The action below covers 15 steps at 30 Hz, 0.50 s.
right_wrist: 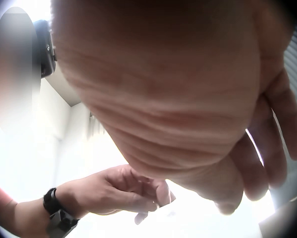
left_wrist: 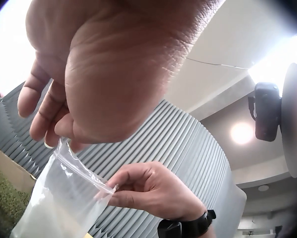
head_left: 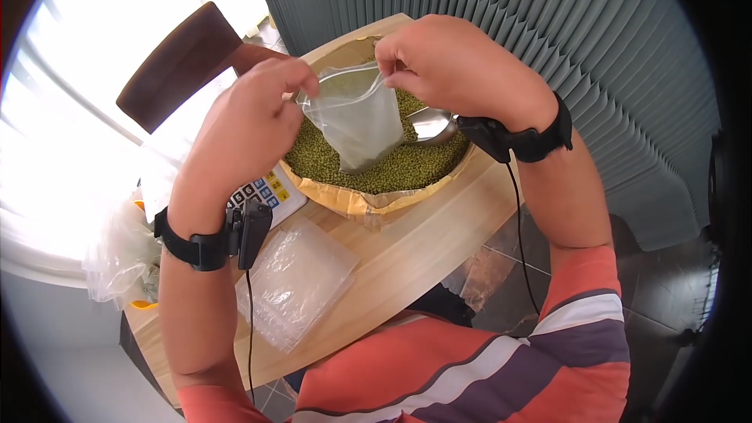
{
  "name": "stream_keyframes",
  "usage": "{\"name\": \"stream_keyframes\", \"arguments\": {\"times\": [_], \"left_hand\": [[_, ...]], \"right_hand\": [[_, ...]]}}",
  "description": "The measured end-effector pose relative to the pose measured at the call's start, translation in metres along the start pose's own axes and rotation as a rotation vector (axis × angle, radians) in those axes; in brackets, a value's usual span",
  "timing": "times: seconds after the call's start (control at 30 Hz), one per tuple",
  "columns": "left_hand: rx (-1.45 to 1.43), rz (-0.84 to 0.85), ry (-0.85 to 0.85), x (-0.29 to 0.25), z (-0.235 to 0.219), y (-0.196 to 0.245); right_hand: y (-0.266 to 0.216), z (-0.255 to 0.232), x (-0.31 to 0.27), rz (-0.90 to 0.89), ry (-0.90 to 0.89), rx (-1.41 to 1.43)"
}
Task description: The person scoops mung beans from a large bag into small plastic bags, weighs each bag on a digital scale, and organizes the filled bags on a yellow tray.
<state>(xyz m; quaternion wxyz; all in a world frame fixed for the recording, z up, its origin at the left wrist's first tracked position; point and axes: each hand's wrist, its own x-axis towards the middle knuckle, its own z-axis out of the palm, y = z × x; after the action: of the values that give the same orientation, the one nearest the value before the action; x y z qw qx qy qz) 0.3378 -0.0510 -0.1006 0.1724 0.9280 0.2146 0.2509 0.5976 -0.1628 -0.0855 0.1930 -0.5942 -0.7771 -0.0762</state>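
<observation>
A clear zip-lock bag (head_left: 360, 121) hangs upright over green mung beans (head_left: 407, 176), its mouth spread between both hands. My left hand (head_left: 254, 121) pinches the bag's left top corner, thumb and fingertips together there; in the left wrist view the left palm (left_wrist: 118, 74) hides part of that grip. At the opposite corner, my right hand (head_left: 454, 63) pinches the rim between thumb and forefinger. A metal scoop (head_left: 432, 124) lies on the beans just right of the bag. The beans fill a wide paper sack (head_left: 352, 200) with its edge folded down.
A stack of flat clear bags (head_left: 294, 282) lies on the wooden table (head_left: 407, 258) in front of the sack. A scale with a keypad (head_left: 274, 188) stands at left, partly behind the left forearm. A brown chair (head_left: 180, 63) and a grey pleated screen (head_left: 548, 55) stand beyond.
</observation>
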Motion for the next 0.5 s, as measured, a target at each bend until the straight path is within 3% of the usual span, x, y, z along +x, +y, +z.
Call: {"name": "stream_keyframes", "arguments": {"times": [0.03, 0.1, 0.13, 0.2, 0.33, 0.4, 0.5], "left_hand": [[0.002, 0.001, 0.002, -0.003, -0.004, 0.006], [0.034, -0.248, -0.224, -0.006, -0.014, 0.019], [0.034, -0.249, -0.222, -0.006, -0.013, 0.016], [0.047, -0.141, -0.157, -0.004, -0.011, 0.004], [-0.019, -0.13, -0.029, 0.003, -0.011, 0.003], [-0.058, -0.111, 0.132, 0.004, -0.007, 0.003], [-0.207, -0.151, 0.141, 0.002, 0.003, -0.002]], "right_hand": [[0.001, -0.001, 0.0, 0.015, -0.039, 0.01], [0.002, -0.003, 0.001, 0.036, -0.051, 0.029], [0.002, -0.004, 0.001, 0.058, -0.065, 0.048], [0.001, -0.011, 0.0, 0.048, -0.078, 0.069], [-0.008, -0.028, 0.001, 0.109, -0.114, 0.132], [-0.007, -0.022, 0.001, 0.073, -0.088, 0.177], [-0.005, -0.011, -0.003, 0.06, -0.016, 0.238]]}}
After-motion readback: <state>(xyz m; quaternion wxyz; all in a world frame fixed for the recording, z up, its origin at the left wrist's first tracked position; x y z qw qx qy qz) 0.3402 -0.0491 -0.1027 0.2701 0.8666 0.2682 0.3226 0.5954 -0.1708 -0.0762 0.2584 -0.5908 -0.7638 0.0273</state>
